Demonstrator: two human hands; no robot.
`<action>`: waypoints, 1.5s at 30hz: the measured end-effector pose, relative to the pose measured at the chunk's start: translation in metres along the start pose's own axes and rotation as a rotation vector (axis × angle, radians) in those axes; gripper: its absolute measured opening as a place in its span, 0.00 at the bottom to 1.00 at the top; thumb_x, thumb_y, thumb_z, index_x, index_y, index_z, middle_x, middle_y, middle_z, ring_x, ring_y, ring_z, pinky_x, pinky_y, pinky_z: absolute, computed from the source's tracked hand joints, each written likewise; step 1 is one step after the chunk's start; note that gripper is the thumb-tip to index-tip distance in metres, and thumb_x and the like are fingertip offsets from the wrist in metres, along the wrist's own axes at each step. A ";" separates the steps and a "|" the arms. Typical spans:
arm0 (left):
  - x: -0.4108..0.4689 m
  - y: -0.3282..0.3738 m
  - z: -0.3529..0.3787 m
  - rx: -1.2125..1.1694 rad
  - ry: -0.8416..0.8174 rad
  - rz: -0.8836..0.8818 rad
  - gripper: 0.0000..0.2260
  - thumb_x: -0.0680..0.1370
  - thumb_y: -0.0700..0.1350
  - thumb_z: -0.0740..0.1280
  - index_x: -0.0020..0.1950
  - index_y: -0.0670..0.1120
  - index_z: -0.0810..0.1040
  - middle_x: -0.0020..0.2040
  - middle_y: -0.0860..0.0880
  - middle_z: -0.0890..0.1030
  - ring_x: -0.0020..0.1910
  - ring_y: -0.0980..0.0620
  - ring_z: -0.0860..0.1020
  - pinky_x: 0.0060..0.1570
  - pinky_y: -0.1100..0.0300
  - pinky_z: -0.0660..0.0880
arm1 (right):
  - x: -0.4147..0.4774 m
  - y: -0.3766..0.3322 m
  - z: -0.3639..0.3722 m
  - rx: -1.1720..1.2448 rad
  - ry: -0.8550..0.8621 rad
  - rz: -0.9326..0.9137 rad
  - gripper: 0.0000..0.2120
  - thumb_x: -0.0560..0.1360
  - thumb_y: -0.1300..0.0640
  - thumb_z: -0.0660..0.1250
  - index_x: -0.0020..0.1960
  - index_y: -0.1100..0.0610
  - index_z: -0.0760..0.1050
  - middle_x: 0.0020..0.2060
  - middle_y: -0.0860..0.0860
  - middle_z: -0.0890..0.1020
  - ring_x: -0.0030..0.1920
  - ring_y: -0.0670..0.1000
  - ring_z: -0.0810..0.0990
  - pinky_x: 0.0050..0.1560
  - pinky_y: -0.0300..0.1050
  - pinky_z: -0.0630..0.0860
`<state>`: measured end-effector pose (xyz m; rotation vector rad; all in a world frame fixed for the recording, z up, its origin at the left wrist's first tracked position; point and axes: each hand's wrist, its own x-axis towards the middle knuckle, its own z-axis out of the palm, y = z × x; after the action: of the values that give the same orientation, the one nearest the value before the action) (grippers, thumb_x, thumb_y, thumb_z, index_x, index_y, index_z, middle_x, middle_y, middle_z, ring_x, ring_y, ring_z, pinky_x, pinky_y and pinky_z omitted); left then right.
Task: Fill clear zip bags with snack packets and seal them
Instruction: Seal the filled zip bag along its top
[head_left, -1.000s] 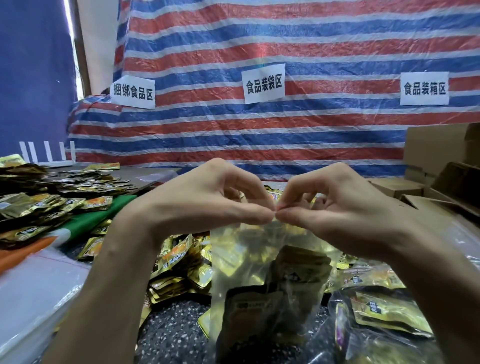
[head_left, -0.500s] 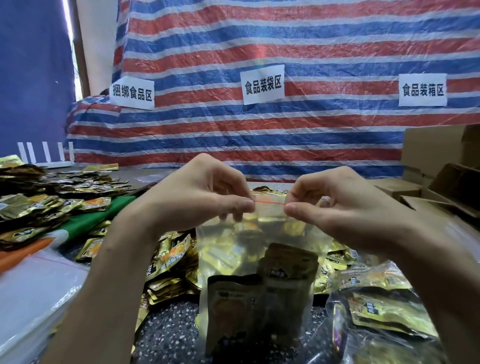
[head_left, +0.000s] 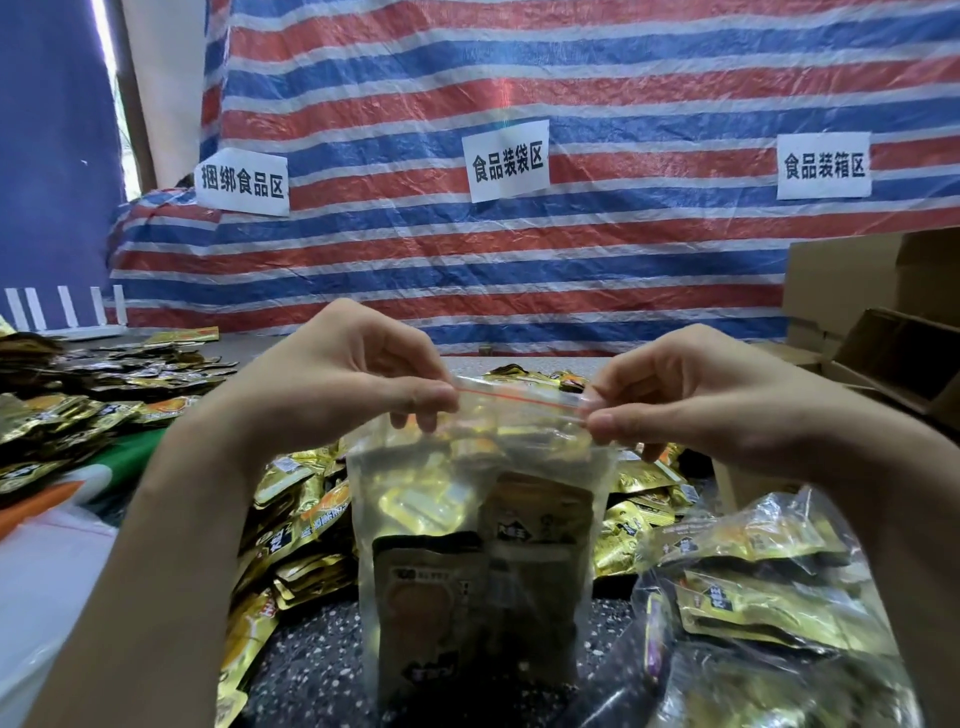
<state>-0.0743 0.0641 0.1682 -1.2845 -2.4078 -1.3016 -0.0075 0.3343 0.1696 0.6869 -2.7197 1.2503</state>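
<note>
Daylight pours in through a blown-out white gap (head_left: 111, 78) at 10 o'clock, and the scene is bright and soft, barely a shadow. Pale sheen ripples across the striped tarp (head_left: 597, 78) at 12 o'clock, with a faint rainbow flare. Gold snack packets (head_left: 306, 519) glint at 7 o'clock. The zip bag (head_left: 467, 519) at centre reads hazy, its contents smeared. Wide-angle stretch bows the edges; the 5 o'clock corner goes soft.

Both pinches have slid apart along the zip bag's (head_left: 475, 525) red-lined seal: left hand (head_left: 337, 384) leftward, right hand (head_left: 691, 400) rightward, from touching fingertips.
</note>
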 end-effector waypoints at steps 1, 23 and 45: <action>-0.001 0.000 0.000 0.001 0.004 -0.002 0.08 0.69 0.48 0.74 0.44 0.46 0.87 0.37 0.43 0.85 0.36 0.49 0.82 0.36 0.63 0.78 | 0.000 0.001 -0.001 -0.023 0.018 0.001 0.12 0.66 0.49 0.72 0.43 0.57 0.84 0.40 0.58 0.84 0.40 0.53 0.79 0.43 0.50 0.74; 0.001 0.022 0.007 0.116 0.001 0.015 0.13 0.65 0.58 0.71 0.42 0.51 0.86 0.39 0.48 0.85 0.32 0.50 0.82 0.28 0.62 0.77 | 0.003 0.001 0.003 -0.089 0.020 0.066 0.50 0.51 0.41 0.83 0.69 0.46 0.68 0.57 0.41 0.80 0.54 0.41 0.82 0.48 0.34 0.80; 0.006 0.044 0.036 0.149 -0.048 0.022 0.17 0.66 0.65 0.67 0.48 0.59 0.83 0.46 0.57 0.85 0.47 0.57 0.83 0.50 0.51 0.81 | -0.030 0.074 -0.038 -0.658 0.404 0.456 0.09 0.69 0.61 0.69 0.36 0.47 0.79 0.34 0.47 0.83 0.37 0.51 0.82 0.37 0.44 0.79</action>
<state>-0.0365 0.1059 0.1767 -1.3113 -2.4626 -1.0743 -0.0162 0.4156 0.1351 -0.2374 -2.7304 0.3849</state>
